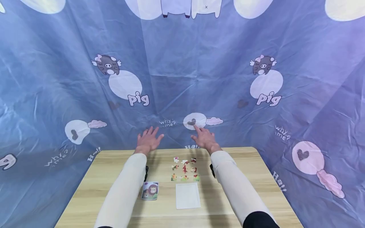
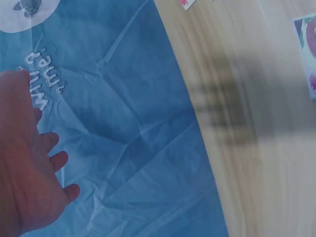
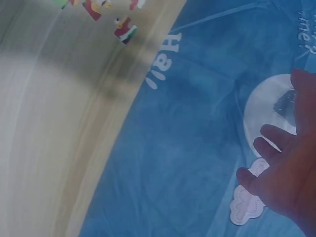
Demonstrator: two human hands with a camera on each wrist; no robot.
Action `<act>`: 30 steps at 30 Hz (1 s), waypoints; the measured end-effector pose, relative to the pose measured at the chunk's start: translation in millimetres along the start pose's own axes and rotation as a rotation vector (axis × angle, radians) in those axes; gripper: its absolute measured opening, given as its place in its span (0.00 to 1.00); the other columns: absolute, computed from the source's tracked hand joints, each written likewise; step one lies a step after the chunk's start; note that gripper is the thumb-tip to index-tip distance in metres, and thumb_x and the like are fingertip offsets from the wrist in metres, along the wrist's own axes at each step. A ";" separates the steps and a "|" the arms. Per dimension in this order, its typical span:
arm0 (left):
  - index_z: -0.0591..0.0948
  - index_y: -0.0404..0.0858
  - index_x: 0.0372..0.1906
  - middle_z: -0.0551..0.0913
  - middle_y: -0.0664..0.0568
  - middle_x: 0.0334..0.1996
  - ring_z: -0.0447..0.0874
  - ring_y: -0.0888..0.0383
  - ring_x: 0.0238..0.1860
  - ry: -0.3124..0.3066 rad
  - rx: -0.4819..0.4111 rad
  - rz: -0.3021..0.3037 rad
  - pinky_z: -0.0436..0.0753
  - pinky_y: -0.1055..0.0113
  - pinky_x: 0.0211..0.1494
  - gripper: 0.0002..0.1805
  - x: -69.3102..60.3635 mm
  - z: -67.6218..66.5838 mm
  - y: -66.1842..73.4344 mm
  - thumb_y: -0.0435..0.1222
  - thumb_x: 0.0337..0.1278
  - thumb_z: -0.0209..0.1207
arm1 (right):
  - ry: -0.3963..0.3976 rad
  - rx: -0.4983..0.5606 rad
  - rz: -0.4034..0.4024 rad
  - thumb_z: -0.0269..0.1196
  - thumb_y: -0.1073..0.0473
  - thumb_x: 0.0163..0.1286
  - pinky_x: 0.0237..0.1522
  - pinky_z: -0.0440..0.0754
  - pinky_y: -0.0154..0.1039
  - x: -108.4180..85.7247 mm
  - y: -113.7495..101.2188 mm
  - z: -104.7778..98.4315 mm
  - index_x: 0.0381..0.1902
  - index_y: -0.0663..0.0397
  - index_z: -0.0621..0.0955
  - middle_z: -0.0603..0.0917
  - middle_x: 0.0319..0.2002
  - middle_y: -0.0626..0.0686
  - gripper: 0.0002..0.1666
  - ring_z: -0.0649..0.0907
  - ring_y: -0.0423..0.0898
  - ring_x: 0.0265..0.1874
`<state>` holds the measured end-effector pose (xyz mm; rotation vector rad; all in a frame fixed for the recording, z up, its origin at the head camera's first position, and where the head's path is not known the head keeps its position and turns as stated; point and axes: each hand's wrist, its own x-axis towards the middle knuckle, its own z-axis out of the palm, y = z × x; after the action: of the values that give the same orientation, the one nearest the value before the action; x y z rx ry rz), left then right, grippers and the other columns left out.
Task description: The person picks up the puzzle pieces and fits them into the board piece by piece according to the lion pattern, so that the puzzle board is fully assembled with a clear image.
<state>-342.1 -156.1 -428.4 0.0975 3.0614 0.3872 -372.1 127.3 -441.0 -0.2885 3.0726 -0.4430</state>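
The left hand reaches past the far table edge with spread fingers and holds nothing; the left wrist view shows the same hand before the blue cloth. The right hand, also empty with fingers apart, is beyond that edge at the right; it shows in the right wrist view too, the hand at the right side. Between the forearms lie several separate puzzle pieces, among them a red piece and a corner piece. Nearer the body is a white tray, with a lion picture card to its left.
The wooden table has its far edge just below the hands. A blue printed cloth hangs behind and along both sides of it. Dark bands sit at both wrists, and the forearms extend over the table.
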 end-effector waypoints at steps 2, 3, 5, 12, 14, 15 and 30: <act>0.47 0.52 0.78 0.43 0.47 0.79 0.42 0.40 0.78 -0.002 -0.015 0.005 0.40 0.36 0.76 0.39 -0.8 3.1 0.8 0.65 0.67 0.25 | 0.003 0.002 -0.003 0.46 0.35 0.73 0.69 0.58 0.65 -0.8 0.8 1.5 0.77 0.35 0.51 0.61 0.74 0.57 0.40 0.62 0.61 0.72; 0.47 0.52 0.78 0.43 0.47 0.79 0.42 0.40 0.78 -0.004 -0.022 0.005 0.40 0.36 0.76 0.39 -1.1 4.8 1.3 0.65 0.67 0.25 | 0.001 0.003 -0.006 0.46 0.36 0.73 0.69 0.58 0.65 -1.2 1.2 2.5 0.77 0.35 0.51 0.61 0.74 0.58 0.39 0.62 0.62 0.72; 0.47 0.52 0.78 0.44 0.48 0.79 0.43 0.41 0.78 -0.008 -0.027 0.002 0.41 0.36 0.76 0.39 -1.3 9.9 1.2 0.65 0.67 0.25 | -0.009 0.002 -0.011 0.46 0.35 0.73 0.69 0.58 0.65 -2.0 1.7 4.4 0.77 0.35 0.50 0.61 0.74 0.58 0.40 0.62 0.61 0.72; 0.48 0.52 0.77 0.46 0.48 0.79 0.45 0.41 0.77 -0.003 -0.076 0.014 0.44 0.36 0.75 0.38 -7.8 32.6 -0.1 0.64 0.68 0.28 | -0.021 0.009 -0.009 0.46 0.35 0.73 0.69 0.58 0.66 -2.6 1.7 12.5 0.77 0.35 0.50 0.60 0.74 0.58 0.40 0.62 0.62 0.72; 0.49 0.52 0.77 0.46 0.48 0.78 0.46 0.41 0.77 0.000 -0.094 0.014 0.43 0.36 0.75 0.38 -12.0 37.9 -1.4 0.64 0.68 0.29 | -0.026 0.008 -0.004 0.46 0.35 0.73 0.69 0.57 0.66 -2.6 1.5 15.6 0.77 0.35 0.50 0.61 0.74 0.58 0.40 0.62 0.61 0.72; 0.49 0.52 0.77 0.47 0.48 0.78 0.46 0.40 0.77 0.001 -0.101 0.014 0.44 0.36 0.75 0.38 -14.2 40.3 -2.0 0.64 0.68 0.29 | -0.030 0.009 -0.002 0.46 0.35 0.72 0.69 0.57 0.67 -2.6 1.4 17.3 0.77 0.34 0.50 0.61 0.74 0.57 0.40 0.62 0.61 0.72; 0.51 0.51 0.77 0.51 0.47 0.77 0.52 0.41 0.75 0.060 -0.184 0.043 0.51 0.36 0.74 0.37 -28.8 67.1 -3.2 0.62 0.69 0.32 | -0.025 0.043 -0.005 0.48 0.36 0.72 0.69 0.57 0.67 -6.8 -1.2 26.7 0.76 0.35 0.53 0.63 0.73 0.59 0.39 0.64 0.62 0.71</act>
<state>-309.4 -144.6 -492.8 0.1464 3.0680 0.6846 -363.9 120.0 -466.3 -0.2975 3.0346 -0.5013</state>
